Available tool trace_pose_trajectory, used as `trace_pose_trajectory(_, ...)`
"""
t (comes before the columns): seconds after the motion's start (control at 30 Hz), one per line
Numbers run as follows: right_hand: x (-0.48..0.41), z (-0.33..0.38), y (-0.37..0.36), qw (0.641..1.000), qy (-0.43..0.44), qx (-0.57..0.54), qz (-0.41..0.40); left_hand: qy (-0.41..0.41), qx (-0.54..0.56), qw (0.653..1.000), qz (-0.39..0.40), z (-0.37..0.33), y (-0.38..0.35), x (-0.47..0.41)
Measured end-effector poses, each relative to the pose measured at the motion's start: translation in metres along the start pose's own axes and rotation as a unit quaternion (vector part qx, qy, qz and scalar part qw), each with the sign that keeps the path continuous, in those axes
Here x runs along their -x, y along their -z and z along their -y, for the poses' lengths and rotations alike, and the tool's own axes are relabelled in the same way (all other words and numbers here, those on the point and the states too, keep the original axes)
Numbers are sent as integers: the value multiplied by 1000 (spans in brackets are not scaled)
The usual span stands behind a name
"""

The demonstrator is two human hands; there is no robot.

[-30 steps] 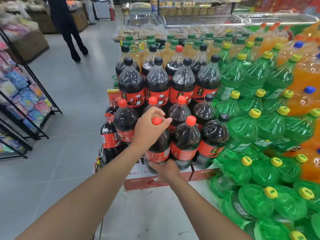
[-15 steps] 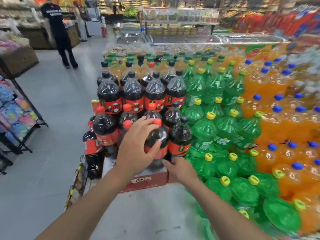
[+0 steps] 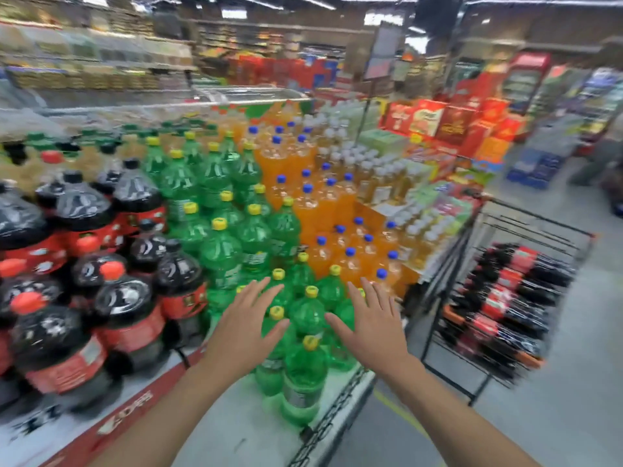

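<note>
Both my hands hover with spread, straight fingers over the green bottles with yellow caps. My left hand (image 3: 244,328) is left of a front green bottle (image 3: 305,369), and my right hand (image 3: 372,326) is to its right. Neither hand holds anything. Dark cola bottles with red and black caps (image 3: 124,308) stand at the left of the display. Orange bottles with blue caps (image 3: 323,207) stand behind the green ones.
The display platform (image 3: 236,429) has a bare grey front edge and a red carton (image 3: 111,419) under the cola. A black wire rack (image 3: 505,298) with lying cola bottles stands to the right. Grey aisle floor (image 3: 539,416) runs right of it.
My left hand let go of the red-capped cola bottle and my right hand left its base. Both moved right to the green bottles, fingers now spread. The view swung right.
</note>
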State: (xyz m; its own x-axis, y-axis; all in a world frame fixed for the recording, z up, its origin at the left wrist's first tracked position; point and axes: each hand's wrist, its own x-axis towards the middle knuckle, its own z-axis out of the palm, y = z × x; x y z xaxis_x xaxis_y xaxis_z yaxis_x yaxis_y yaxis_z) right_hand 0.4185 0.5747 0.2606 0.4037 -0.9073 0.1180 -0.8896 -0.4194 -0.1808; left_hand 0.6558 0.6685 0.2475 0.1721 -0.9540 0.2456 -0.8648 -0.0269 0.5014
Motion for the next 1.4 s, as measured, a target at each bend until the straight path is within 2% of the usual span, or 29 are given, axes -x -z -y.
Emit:
trace_pose_trajectory(0.13, 43, -69, 17, 996, -84, -26, -19, -61, 9, 996, 63, -67, -38, -12)
trace_pose_trajectory(0.3, 101, -165, 32, 986, -162, -35, -14, -144, 29, 984, 105, -167, -103, -26)
trace_pose_trajectory(0.47, 149, -272, 41, 972, -229, -52, -12, -183, 47, 970, 153, -266, -186, -46)
trace_pose_trajectory(0.67, 189, -378, 46, 964, -259, -61, -12, -201, 37, 958, 201, -368, -273, -45)
trace_pose_trajectory(1.03, 190, -498, 37, 954, -285, -89, 12, -186, 42, 951, 243, -433, -366, -77)
trace_pose_trajectory(1.4, 67, -619, 38, 957, -277, -80, 25, -154, 66, 954, 247, -471, -455, -222)
